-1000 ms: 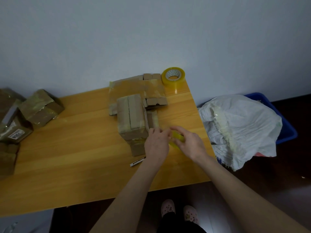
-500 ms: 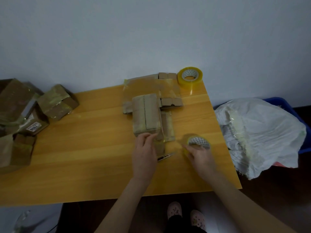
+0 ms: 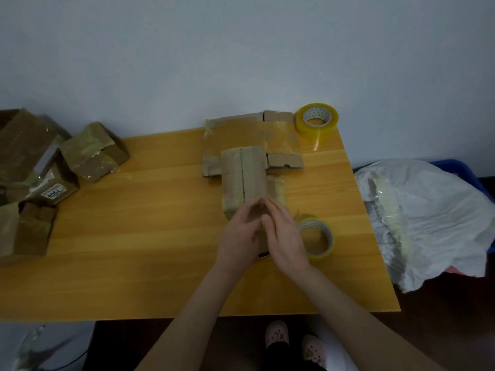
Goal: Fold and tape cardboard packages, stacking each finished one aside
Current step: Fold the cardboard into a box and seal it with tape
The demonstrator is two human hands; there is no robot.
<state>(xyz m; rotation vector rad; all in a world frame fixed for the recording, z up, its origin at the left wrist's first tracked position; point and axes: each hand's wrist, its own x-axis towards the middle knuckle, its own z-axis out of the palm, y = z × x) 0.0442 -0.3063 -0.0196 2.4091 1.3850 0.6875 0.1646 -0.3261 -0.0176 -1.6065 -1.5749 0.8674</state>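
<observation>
Head view: the right hand has released the yellowish clear-tape roll, now lying beside it on the orange wooden table, and joins the left hand, both pressing flat on the near end of the brown cardboard package at table centre. Taped cardboard boxes sit far left.

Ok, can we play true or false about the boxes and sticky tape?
1. The left hand and right hand both touch the cardboard package on the table. True.
2. The table has one tape roll. False: a far tape roll at the corner, a near tape roll beside the right hand.
3. The right hand grips tape. False: the near tape roll lies beside it.
4. Taped boxes sit at the table's left end. True.
5. The table holds a bag. False: the white plastic bag lies off its right edge.
</observation>
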